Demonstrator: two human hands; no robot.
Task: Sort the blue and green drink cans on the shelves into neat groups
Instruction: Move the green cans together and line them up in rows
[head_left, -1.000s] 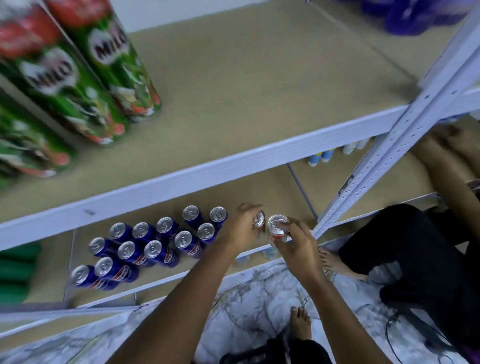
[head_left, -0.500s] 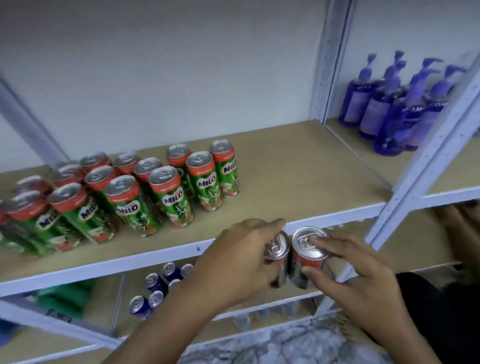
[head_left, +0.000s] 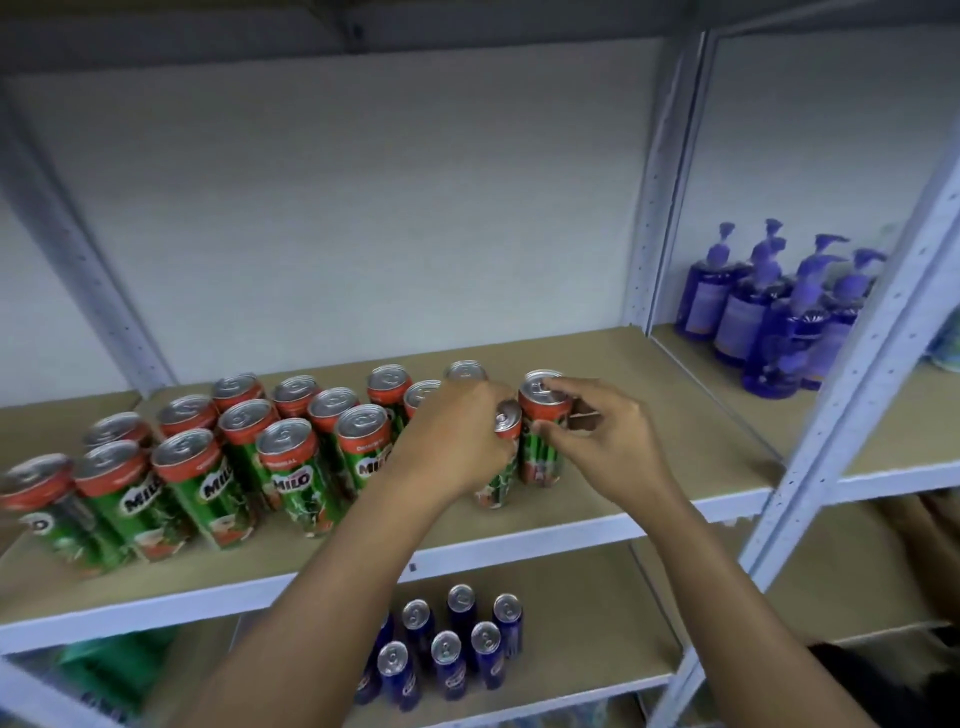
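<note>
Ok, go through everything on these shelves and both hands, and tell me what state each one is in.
left hand: gripping a green can
right hand: gripping a second green can
two held green cans: upright, side by side
green can group: standing, sealed
blue cans: upright, lower shelf
purple pump bottles: standing

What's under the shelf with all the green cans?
Blue cans stand on the lower shelf there. The left arm covers some, so the whole group can't be seen.
</note>
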